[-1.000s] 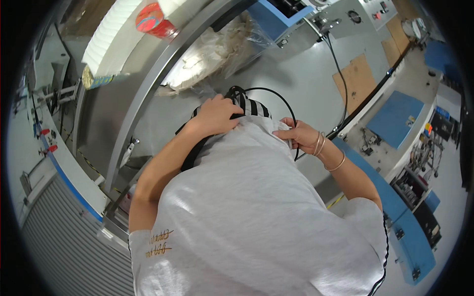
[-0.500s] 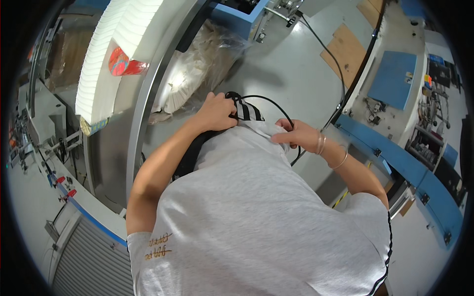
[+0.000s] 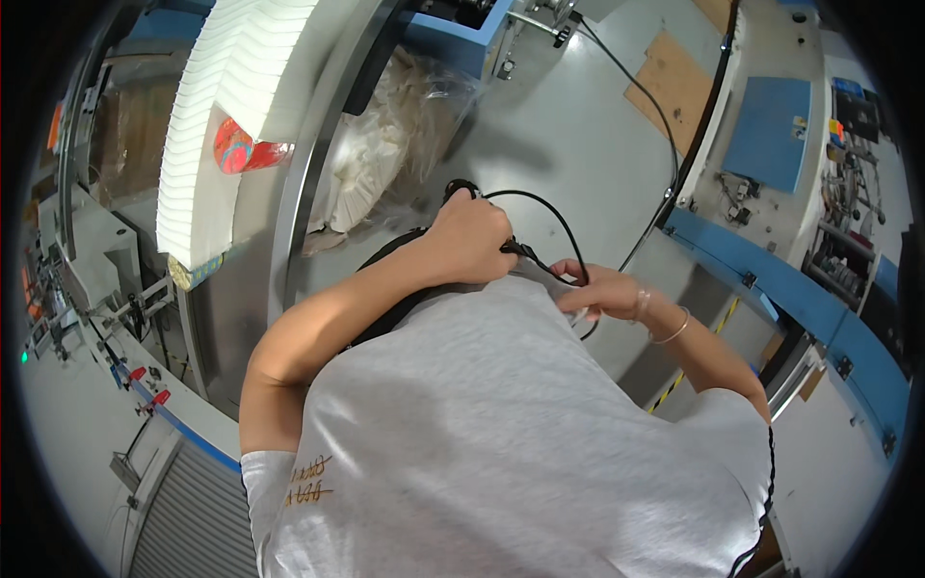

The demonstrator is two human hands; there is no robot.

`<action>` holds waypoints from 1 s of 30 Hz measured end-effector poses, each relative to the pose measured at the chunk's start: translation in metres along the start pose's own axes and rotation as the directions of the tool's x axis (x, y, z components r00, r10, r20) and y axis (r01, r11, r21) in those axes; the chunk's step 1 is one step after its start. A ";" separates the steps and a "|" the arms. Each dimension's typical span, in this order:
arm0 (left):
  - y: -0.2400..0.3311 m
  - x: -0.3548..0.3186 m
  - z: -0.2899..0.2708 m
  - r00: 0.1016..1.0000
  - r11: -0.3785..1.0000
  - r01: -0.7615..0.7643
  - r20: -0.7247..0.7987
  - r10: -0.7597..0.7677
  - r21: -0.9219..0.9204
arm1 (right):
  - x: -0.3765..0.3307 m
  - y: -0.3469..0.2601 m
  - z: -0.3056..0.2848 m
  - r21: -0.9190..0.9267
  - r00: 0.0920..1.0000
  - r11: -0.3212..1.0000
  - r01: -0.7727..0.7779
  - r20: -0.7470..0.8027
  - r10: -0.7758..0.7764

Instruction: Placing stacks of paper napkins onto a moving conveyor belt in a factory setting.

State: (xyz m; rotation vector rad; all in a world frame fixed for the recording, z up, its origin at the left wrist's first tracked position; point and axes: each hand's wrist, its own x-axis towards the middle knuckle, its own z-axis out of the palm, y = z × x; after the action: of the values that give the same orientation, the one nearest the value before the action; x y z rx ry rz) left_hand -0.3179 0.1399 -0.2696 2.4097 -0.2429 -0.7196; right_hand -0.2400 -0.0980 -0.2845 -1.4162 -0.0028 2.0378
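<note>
Wears a loose, pale grey, faintly flecked fabric T-shirt (image 3: 501, 414) with short sleeves, leaving the forearms bare. Bears two short rows of gold-brown, script-like markings (image 3: 306, 493) on the left of the front. Has a thin, pale metallic bangle (image 3: 680, 330) around the right forearm, with a blurred second band (image 3: 643, 304) nearer the wrist. Shows a black, braided-looking cord (image 3: 769, 482) along the right side.

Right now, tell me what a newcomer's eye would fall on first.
Probably the light grey shirt filling the lower middle, with the left hand and right hand near its far edge. Then the white ridged stack at upper left, with a bright red object against it, and the black cable looping above the right hand.
</note>
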 end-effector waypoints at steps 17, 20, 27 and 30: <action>-0.003 -0.022 0.028 0.986 0.987 -0.154 0.060 0.157 -0.047 | 0.026 0.015 0.017 -0.022 0.957 0.970 -0.241 0.158 0.242; -0.002 -0.027 0.039 0.982 0.983 -0.176 0.061 0.178 -0.045 | 0.025 0.012 0.019 -0.259 0.960 0.933 -0.251 0.058 0.274; 0.001 -0.044 0.040 0.983 0.989 -0.062 0.161 0.084 -0.138 | 0.041 0.040 0.040 0.220 0.936 0.975 0.015 -0.346 0.064; -0.001 -0.053 0.043 0.974 0.991 -0.017 0.222 0.047 -0.133 | 0.035 0.043 0.049 0.125 0.983 0.984 -0.129 -0.112 0.143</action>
State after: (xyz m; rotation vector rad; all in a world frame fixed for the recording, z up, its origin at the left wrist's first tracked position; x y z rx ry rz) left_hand -0.3856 0.1368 -0.2755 2.1962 -0.3157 -0.9644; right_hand -0.3100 -0.0975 -0.3089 -1.4985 0.2682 2.0212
